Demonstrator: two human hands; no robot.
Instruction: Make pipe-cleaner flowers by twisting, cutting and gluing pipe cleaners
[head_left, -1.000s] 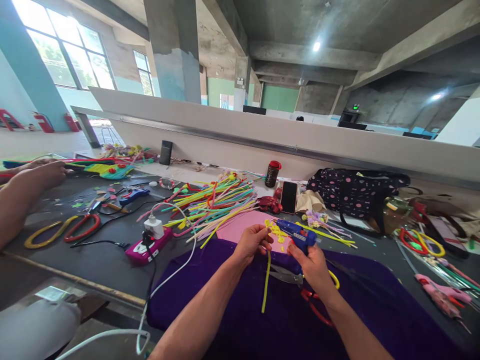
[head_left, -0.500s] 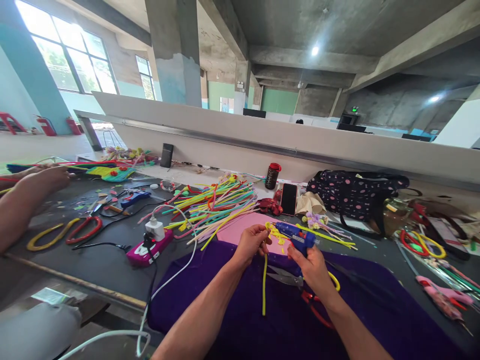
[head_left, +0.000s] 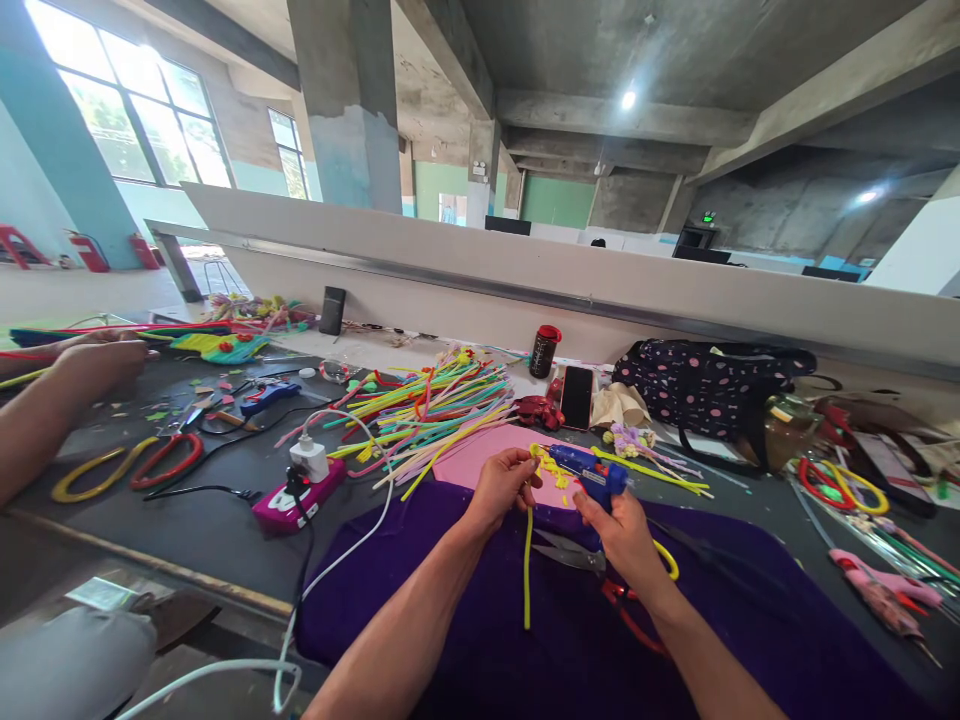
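Observation:
Between thumb and fingers, my left hand pinches a yellow-green pipe cleaner that hangs straight down, with a small yellow piece at its top. My right hand is wrapped round a blue glue gun. The gun's nozzle points left, at or very close to the yellow piece; whether they touch I cannot tell. Behind the hands, small yellow bits lie on a pink sheet. Scissors with red and yellow handles rest on the purple cloth, partly covered by my right hand and wrist.
Colourful pipe cleaners are heaped behind the pink sheet. A purple power strip with a white plug and cables stands left. A phone, a bottle and a patterned bag sit further back. Another person's hands work at far left.
My hands, the glue gun and the pipe cleaner stay almost in place. At far left, the other person's hands have shifted slightly.

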